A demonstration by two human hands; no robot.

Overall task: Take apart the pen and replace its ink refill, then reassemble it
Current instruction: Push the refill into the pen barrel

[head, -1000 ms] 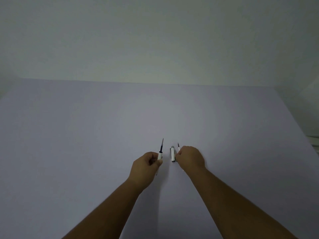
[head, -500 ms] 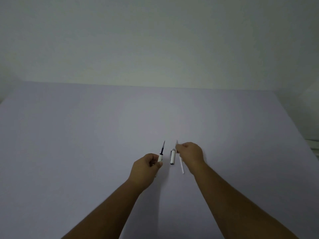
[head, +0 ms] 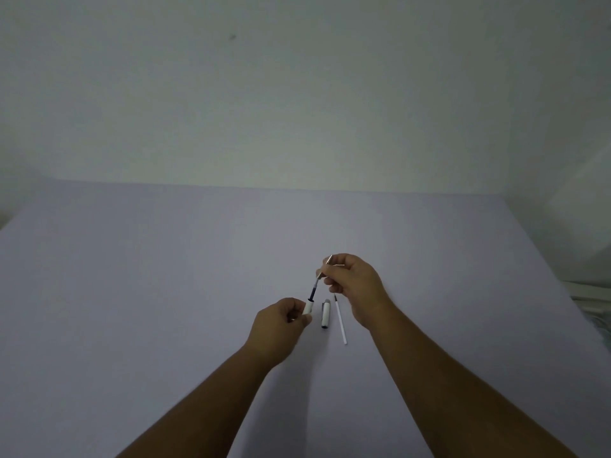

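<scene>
Near the middle of the pale table (head: 132,292), my left hand (head: 277,328) was closed around the white pen barrel (head: 307,307), while my right hand (head: 355,285) pinched the dark refill (head: 313,287) rising from it. The pen cap (head: 325,314) and a white spare refill (head: 340,322) lay just beside, apart. Bare surface stretched to every table edge.
</scene>
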